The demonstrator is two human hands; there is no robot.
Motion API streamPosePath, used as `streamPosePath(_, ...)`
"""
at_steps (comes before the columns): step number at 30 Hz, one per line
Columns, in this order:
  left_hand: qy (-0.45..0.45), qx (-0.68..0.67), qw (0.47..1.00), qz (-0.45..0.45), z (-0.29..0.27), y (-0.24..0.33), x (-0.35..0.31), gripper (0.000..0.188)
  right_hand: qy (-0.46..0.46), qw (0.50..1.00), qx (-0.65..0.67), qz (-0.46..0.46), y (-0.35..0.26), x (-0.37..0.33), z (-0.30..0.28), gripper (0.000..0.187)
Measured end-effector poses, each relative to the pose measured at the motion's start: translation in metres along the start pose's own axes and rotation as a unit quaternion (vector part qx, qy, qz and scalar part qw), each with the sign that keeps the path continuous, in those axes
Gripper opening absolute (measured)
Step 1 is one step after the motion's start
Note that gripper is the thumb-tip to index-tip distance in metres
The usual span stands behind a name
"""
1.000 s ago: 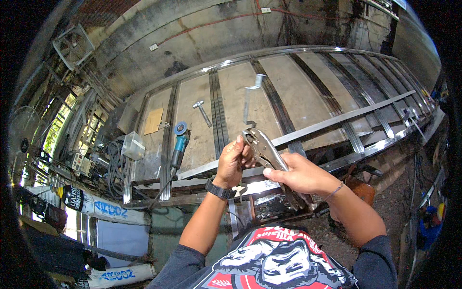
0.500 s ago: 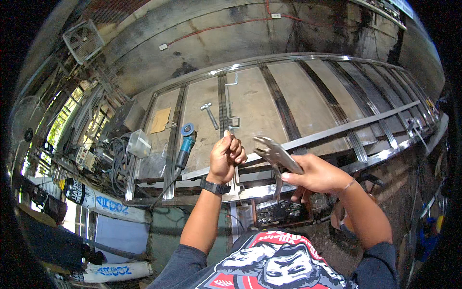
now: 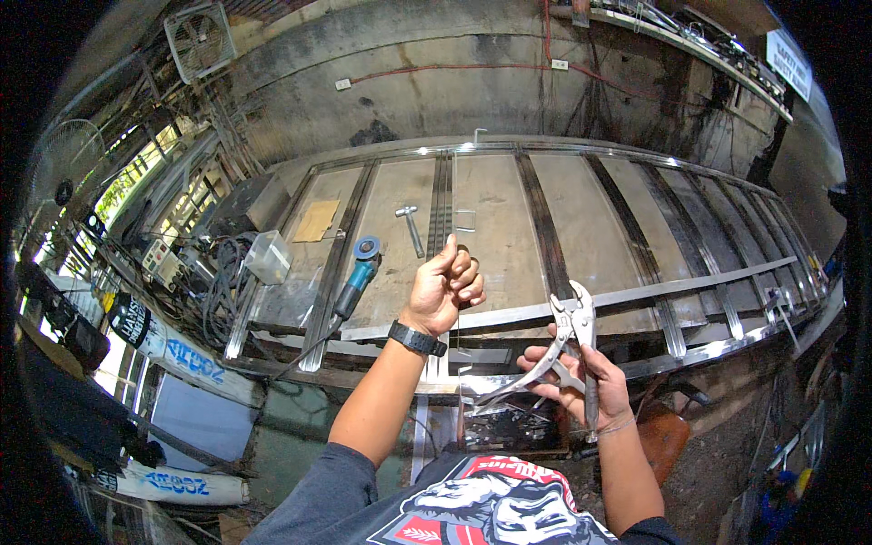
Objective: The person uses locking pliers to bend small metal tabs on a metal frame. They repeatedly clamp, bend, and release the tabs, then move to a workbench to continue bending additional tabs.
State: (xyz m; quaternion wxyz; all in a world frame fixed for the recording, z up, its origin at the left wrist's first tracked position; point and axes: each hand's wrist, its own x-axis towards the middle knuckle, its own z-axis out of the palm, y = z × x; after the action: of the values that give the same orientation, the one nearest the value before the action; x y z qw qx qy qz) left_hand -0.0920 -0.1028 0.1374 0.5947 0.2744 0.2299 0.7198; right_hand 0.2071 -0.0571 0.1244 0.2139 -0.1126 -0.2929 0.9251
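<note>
My left hand [image 3: 442, 289] is closed, thumb on top, over the near side of a metal frame. From its fist rises a thin bent metal strip [image 3: 454, 195], seen nearly edge-on, with a hooked upper end; its gripped part is hidden by my fingers. My right hand [image 3: 599, 386] holds locking pliers [image 3: 574, 327] by the handles, jaws upward and the lever handle spread out to the left. Pliers and strip are apart. Beyond my left hand, a hammer [image 3: 411, 229] and an angle grinder [image 3: 357, 282] lie on the metal frame [image 3: 536, 204].
A long flat bar [image 3: 636, 292] lies across the frame's near side. At left are a clear plastic box [image 3: 269, 258], coiled cables [image 3: 227, 291] and gas cylinders [image 3: 186, 356]. A tray of small parts [image 3: 513, 427] sits below the front edge. A concrete wall [image 3: 436, 100] stands behind.
My right hand has turned the locking pliers upright and lowered them, showing their side and spread handles. The strip in my left hand has turned nearly edge-on. The view has shifted.
</note>
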Motion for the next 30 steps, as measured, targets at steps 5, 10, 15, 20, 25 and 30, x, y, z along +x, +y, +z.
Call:
streamPosePath(5, -0.018, -0.002, 1.0, -0.01, 0.013, -0.006, 0.004, 0.053, -0.036, 0.998, -0.05, -0.009, -0.015, -0.002, 0.037, 0.066)
streamPosePath(10, -0.036, 0.013, 0.999, -0.015, 0.027, -0.018, 0.004, 0.054, -0.008, 0.929, -0.368, -0.03, -0.034, 0.011, 0.038, 0.045)
streamPosePath(15, -0.001, 0.023, 1.0, 0.011, 0.04, -0.024, -0.002, 0.051, -0.024, 0.874, -0.484, -0.022, -0.04, 0.022, 0.061, 0.042)
streamPosePath(20, -0.004, 0.034, 0.999, 0.009, 0.038, -0.029, -0.006, 0.052, -0.023, 0.897, -0.442, -0.007, -0.036, 0.031, 0.061, 0.043)
streamPosePath(25, -0.003, 0.059, 0.998, 0.022, 0.043, -0.025, -0.01, 0.054, 0.003, 0.802, -0.591, -0.083, -0.048, 0.028, 0.067, 0.06)
streamPosePath(30, -0.002, 0.057, 0.998, 0.019, 0.046, -0.022, -0.012, 0.051, 0.025, 0.562, -0.797, -0.22, -0.06, 0.023, 0.072, 0.076)
